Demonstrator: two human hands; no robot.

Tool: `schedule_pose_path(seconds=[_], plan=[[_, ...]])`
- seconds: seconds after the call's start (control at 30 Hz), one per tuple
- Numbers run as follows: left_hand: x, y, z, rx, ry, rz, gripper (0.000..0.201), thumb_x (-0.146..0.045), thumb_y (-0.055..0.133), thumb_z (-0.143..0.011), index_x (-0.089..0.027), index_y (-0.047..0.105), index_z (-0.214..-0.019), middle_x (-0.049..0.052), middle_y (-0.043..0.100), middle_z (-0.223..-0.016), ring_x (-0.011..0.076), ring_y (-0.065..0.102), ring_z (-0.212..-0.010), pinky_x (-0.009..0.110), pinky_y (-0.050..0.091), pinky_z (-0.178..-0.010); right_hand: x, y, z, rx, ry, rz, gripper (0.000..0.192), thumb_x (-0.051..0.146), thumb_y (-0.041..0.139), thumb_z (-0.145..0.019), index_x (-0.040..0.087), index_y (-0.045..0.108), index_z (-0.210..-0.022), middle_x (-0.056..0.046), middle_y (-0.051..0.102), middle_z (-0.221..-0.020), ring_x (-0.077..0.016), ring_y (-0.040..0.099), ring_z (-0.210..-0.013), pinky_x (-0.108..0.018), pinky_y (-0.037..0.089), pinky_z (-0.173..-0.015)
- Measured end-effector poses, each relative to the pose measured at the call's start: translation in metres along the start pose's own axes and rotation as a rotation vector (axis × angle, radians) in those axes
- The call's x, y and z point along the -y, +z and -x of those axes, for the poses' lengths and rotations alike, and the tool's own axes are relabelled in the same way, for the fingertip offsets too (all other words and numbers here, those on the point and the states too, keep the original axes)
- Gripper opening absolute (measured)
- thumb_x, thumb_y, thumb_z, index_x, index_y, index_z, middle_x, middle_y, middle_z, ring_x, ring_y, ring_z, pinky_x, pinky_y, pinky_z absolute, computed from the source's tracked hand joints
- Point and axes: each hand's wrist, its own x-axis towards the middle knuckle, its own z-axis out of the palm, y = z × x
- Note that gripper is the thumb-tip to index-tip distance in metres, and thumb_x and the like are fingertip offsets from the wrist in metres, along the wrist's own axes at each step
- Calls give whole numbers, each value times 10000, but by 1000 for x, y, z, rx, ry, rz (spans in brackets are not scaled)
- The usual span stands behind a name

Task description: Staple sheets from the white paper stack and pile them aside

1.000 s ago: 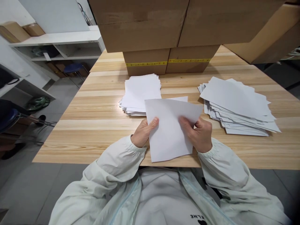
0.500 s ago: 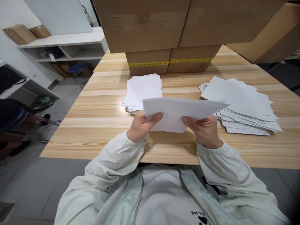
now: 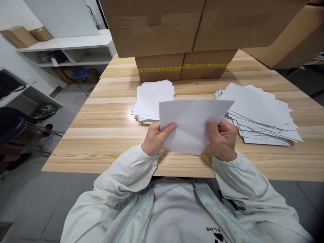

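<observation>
— Between the two hands, what is there?
— Left hand (image 3: pixel 157 138) and right hand (image 3: pixel 222 138) each pinch a side edge of one white sheet (image 3: pixel 189 125), thumbs on its near face; it is held off the wooden table (image 3: pixel 101 135), tilted up.
— And further out?
— Beyond the left hand lies a neat paper stack (image 3: pixel 154 99); just right of the right hand, a fanned, loose pile (image 3: pixel 260 111); past both, cardboard boxes (image 3: pixel 182 65) stand on the table.

Matt white paper sheet (image 3: pixel 189 125), glossy wooden table (image 3: pixel 106 135) — matt cardboard boxes (image 3: pixel 157 30)
</observation>
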Motion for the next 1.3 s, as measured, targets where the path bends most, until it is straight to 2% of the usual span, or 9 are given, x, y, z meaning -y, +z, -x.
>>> schedule_pose_path(seconds=[0.1,0.23,0.37,0.53,0.67,0.97,1.03,1.2,1.3], plan=[[0,11,15,17,-110,160,518,-437,845,-714,-181,655,-1123,66,755,-961,185,699,-793,299,556,-737,8,-15,5,4,121,124,506,604,620,-877,196,518,-597,36,420,-515,-88,322,-478,-244,252,-424],[8,18,46,-2,-308,193,932,-329,824,-734,-211,280,-1481,21,731,-832,184,709,-718,295,562,-679,8,-49,22,335,370,286,520,627,604,-868,186,521,-606,19,466,-551,-102,383,-507,-248,288,-446],[25,17,68,-35,-453,41,736,-234,713,-785,-227,299,-1393,-101,588,-624,96,568,-479,189,446,-489,-2,-70,40,541,570,376,557,676,537,-871,189,492,-605,9,482,-552,-115,421,-512,-250,317,-445],[29,24,64,58,-606,54,323,-189,639,-776,-219,447,-1034,-122,510,-604,65,506,-439,169,437,-426,-9,-79,37,547,603,456,541,659,540,-868,192,497,-598,2,503,-537,-125,446,-499,-255,333,-439],[25,34,45,170,-710,62,105,-95,626,-755,-138,580,-839,-67,540,-605,56,543,-480,178,498,-468,-16,-85,22,502,513,451,519,626,576,-856,196,518,-571,1,515,-495,-133,448,-460,-260,307,-395],[24,41,16,146,-769,54,188,48,543,-788,-94,657,-834,-29,593,-584,63,571,-481,178,504,-490,-27,-88,3,494,490,568,524,655,555,-852,198,580,-596,-5,580,-541,-145,485,-479,-285,312,-450],[24,41,14,147,-780,54,199,55,530,-792,-88,657,-848,-30,588,-575,68,563,-464,191,509,-479,-28,-90,-5,458,375,720,457,601,571,-863,208,614,-636,-2,581,-542,-148,477,-487,-294,322,-493],[23,41,12,149,-826,76,212,63,507,-811,-82,655,-860,-40,561,-543,62,556,-448,176,502,-466,-17,-90,-42,162,6,1075,221,455,602,-892,258,696,-859,-38,667,-685,-202,531,-570,-357,344,-585],[25,40,12,149,-839,100,187,54,552,-794,-84,659,-861,-23,599,-567,73,591,-473,182,521,-483,-5,-64,-70,213,-235,1018,315,453,449,-993,259,690,-932,-70,705,-871,-233,608,-726,-401,438,-696]])
